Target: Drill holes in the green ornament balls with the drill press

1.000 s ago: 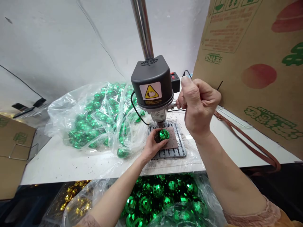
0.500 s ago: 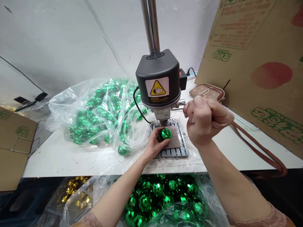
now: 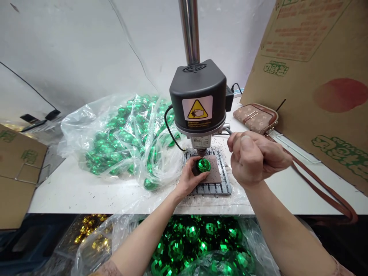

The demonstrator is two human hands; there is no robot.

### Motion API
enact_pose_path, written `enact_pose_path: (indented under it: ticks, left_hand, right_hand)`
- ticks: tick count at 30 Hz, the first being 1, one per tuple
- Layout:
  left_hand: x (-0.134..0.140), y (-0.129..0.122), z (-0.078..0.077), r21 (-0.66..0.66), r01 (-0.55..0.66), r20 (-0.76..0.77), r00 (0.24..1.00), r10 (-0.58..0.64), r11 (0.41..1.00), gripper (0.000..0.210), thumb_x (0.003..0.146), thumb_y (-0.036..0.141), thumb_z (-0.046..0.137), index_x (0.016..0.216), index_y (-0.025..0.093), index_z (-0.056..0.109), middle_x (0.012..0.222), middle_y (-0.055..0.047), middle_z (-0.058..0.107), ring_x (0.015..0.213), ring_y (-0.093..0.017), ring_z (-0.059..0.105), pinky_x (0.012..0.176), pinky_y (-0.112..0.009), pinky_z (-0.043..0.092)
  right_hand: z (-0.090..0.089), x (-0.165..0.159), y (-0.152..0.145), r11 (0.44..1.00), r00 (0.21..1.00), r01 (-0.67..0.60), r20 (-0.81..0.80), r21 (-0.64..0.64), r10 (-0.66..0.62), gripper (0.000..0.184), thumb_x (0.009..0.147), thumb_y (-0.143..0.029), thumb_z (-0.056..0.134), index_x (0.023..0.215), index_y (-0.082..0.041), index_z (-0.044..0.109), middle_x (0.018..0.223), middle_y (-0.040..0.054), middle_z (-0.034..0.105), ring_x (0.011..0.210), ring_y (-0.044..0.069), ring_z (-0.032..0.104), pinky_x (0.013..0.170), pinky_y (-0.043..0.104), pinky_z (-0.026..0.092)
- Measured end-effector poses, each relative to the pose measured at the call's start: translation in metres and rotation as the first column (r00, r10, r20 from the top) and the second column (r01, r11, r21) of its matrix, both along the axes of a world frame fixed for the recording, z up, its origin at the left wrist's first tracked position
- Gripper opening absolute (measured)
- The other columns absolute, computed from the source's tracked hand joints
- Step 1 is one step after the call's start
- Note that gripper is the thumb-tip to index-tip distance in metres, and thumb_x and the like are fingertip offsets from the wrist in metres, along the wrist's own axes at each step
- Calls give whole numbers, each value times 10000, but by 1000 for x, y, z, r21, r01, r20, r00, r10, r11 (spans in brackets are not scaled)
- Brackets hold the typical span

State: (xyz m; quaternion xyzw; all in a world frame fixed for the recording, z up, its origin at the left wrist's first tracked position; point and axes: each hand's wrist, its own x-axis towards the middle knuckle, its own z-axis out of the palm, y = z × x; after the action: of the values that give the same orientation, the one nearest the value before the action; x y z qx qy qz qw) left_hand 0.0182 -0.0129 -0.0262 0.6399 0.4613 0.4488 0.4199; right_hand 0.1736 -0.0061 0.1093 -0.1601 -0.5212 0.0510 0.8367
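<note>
A shiny green faceted ball (image 3: pixel 205 165) sits on a flat brownish board (image 3: pixel 215 173) over the slotted base (image 3: pixel 211 188) of a small drill press (image 3: pixel 199 100). My left hand (image 3: pixel 190 175) is closed around the ball's left side, thumb in front and fingers behind. Directly above it is the drill chuck (image 3: pixel 201 151); the bit's tip looks to be at the ball's top. My right hand (image 3: pixel 253 158) is wrapped in a fist round the press's feed lever (image 3: pixel 228 130), whose far end is hidden in the fingers.
Clear plastic bags hold many green balls, one bag (image 3: pixel 126 134) on the white table (image 3: pixel 86 195), another batch (image 3: pixel 198 237) below its front edge. Gold balls (image 3: pixel 92 230) lie lower left. A handbag (image 3: pixel 255 115) and a large carton (image 3: pixel 313 76) stand right; dark shavings are scattered about.
My right fist has come down a little with the lever, and the chuck sits slightly lower toward the ball. My left hand keeps its hold. The whole view has shifted slightly.
</note>
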Motion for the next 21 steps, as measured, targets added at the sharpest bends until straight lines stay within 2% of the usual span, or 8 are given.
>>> enact_pose_path:
  ticks: [5,14,18,21]
  left_hand:
    - [-2,0,-2,11,2,-28,1000,-2,1000,534,765,321,824,1214,205,560,1213,-92,635,1152,-266,602,1016,-407,464]
    - [1,-1,4,19,-33,-31,999,33,999,511,763,341,817,1184,198,564,1169,-84,646,1117,-254,608,992,-392,466]
    - [0,-2,3,28,-31,-20,999,31,999,523,758,353,817,1186,195,562,1153,-82,650,1098,-248,618,977,-386,477]
    - [0,-2,2,39,-32,-19,999,32,999,523,759,356,817,1186,193,563,1155,-85,658,1099,-249,625,975,-389,487]
  right_hand:
    - [-3,2,-2,995,998,-57,44,80,54,476,802,-35,547,557,-171,163,505,-56,207,434,27,263,450,244,267]
    - [-12,4,-4,990,990,-118,82,84,111,418,752,21,543,564,-167,220,560,-58,253,489,23,297,493,231,317]
    - [-18,7,-6,988,981,-133,151,77,120,401,745,37,542,566,-163,245,570,-58,269,507,23,314,522,239,364]
    - [-20,6,-8,990,984,-124,140,71,114,415,768,21,543,562,-159,230,557,-59,259,495,22,314,526,242,372]
